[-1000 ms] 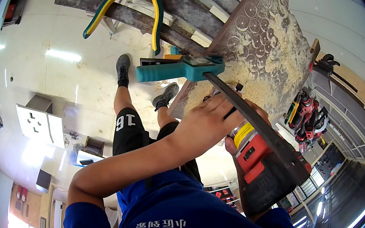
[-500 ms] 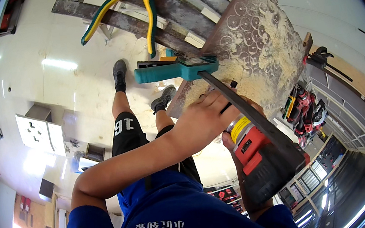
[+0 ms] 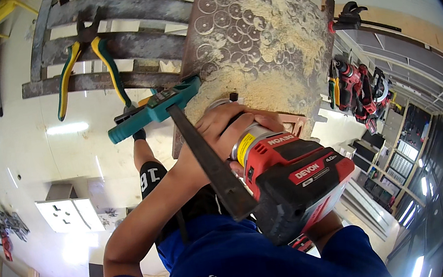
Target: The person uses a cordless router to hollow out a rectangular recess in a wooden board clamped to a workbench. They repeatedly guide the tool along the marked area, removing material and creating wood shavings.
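Note:
A cordless trim router [image 3: 294, 171], with a red and black body and a silver collar, stands tilted over the board's near end, its battery end toward me. My left hand [image 3: 208, 143] closes around the silver lower part of it. My right hand [image 3: 265, 121] is on the tool's far side, mostly hidden behind the body; a few fingers show on the collar. A teal bar clamp [image 3: 158, 112] grips the board's left edge, and its dark bar [image 3: 211, 162] passes over my left hand. The cutting end is hidden. A brown wooden piece [image 3: 294, 123] shows beside the collar.
Sawdust [image 3: 259, 85] covers much of the board [image 3: 213, 37], which is marked with circles. Yellow and green pliers [image 3: 87, 49] lie on a slatted rack [image 3: 118, 5] to the left. Another black clamp [image 3: 350, 17] is at the far right, and several red power tools [image 3: 355, 85] lie beyond.
The view has turned, so the board, pliers and clamp appear further left. More of the router's battery end shows, and the brown wooden piece has come into sight. Both hands keep hold.

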{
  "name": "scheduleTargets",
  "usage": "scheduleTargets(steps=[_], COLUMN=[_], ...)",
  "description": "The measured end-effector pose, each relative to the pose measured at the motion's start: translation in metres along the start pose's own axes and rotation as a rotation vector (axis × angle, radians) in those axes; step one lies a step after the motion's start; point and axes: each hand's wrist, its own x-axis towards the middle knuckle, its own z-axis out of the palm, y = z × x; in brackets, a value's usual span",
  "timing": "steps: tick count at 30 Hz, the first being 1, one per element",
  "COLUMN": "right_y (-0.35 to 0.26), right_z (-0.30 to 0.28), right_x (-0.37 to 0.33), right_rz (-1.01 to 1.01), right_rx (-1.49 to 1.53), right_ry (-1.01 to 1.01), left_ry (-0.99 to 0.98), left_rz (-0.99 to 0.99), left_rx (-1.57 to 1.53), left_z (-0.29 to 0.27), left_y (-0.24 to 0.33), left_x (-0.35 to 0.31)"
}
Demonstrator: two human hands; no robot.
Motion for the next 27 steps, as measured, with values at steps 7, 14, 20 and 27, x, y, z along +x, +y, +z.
scheduleTargets(steps=[7, 14, 20, 27], right_y=[-0.012, -0.008, -0.011, -0.013], right_z=[0.002, 0.008, 0.015, 0.017], right_x=[0.003, -0.016, -0.038, -0.048], right_rz=[0.001, 0.029, 0.020, -0.015], right_rx=[-0.021, -0.003, 0.008, -0.057], right_ry=[0.044, 0.038, 0.051, 0.046], left_ry=[-0.009, -0.021, -0.012, 0.033], left_rz=[0.004, 0.010, 0.005, -0.014], left_rx=[0.009, 0.042, 0.029, 0.058], left_z=[0.004, 0.003, 0.007, 0.019], left_y=[-0.001, 0.003, 0.015, 0.014], left_x=[-0.004, -0.022, -0.043, -0.061])
